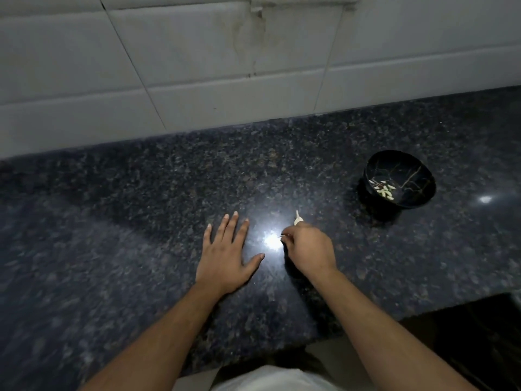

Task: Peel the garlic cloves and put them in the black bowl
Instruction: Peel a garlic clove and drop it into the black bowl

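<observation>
Polished speckled granite counter (141,207); glossy black bowl (414,176); glazed wall tiles (197,52).

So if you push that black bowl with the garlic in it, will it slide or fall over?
Probably slide. The black bowl sits on shiny, polished countertop, which looks slick. It seems wide and low, so tipping looks unlikely. Only a few garlic cloves lie inside, so it's likely light.

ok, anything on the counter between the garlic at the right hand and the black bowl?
Nothing visible. The right hand pinches something small, with the garlic clove at its knuckles. From there to the black bowl, up and right, only bare granite counter shows. The left hand lies flat on the opposite side.
</observation>
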